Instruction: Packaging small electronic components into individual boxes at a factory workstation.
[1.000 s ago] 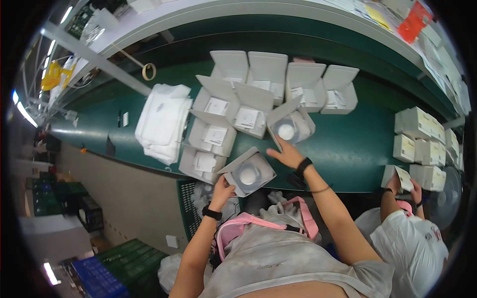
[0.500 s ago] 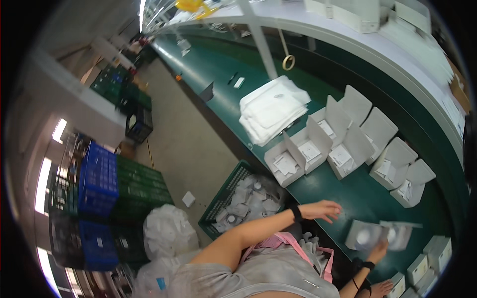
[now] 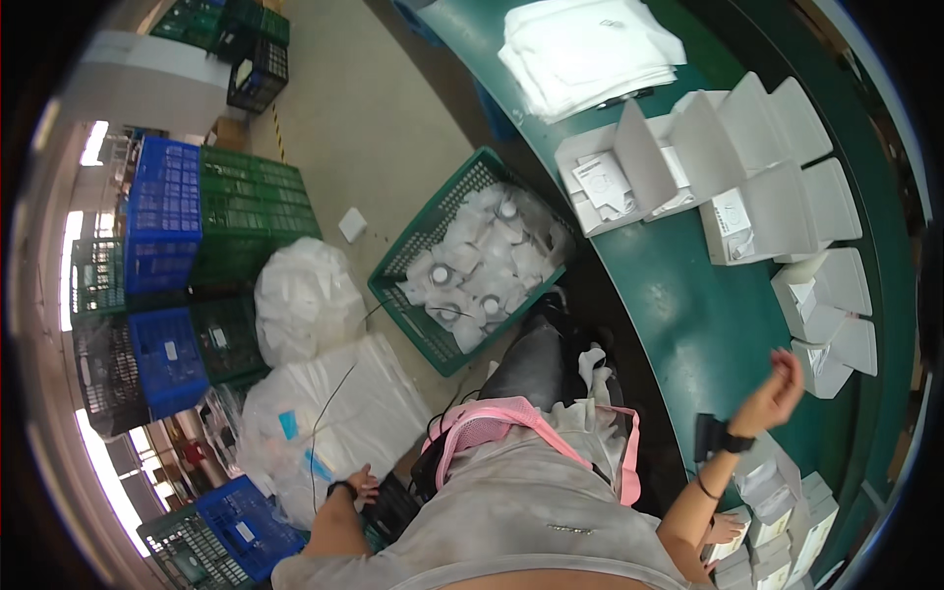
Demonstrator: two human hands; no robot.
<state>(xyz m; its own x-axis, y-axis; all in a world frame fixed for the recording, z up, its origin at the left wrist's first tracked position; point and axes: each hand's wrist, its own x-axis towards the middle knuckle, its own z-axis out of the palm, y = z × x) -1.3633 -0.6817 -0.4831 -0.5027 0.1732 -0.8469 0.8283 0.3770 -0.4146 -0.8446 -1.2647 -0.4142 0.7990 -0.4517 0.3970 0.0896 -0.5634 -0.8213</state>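
My right hand (image 3: 772, 395) is raised over the green worktable (image 3: 654, 305), fingers loosely bent and nothing seen in them. It is nearest to a row of open white boxes (image 3: 826, 364) with papers and small packs inside. Below its wrist lies a pale, plastic-wrapped tray-like thing (image 3: 769, 480) beside closed white boxes (image 3: 814, 521). Down at my left side, my left hand (image 3: 364, 484) has its fingers apart and holds nothing visible. It is close to large clear plastic bags (image 3: 344, 393) and a dark crate edge.
A green crate (image 3: 393, 258) of bagged white parts stands on the floor beside the table. Stacked blue and green crates (image 3: 165, 211) stand at left. A pile of white bags (image 3: 590, 54) lies at the table's far end. Another person's hand (image 3: 726, 531) touches boxes at lower right.
The view has turned down and left. My left hand has moved from over the table to my left side. My right hand no longer holds the bagged items.
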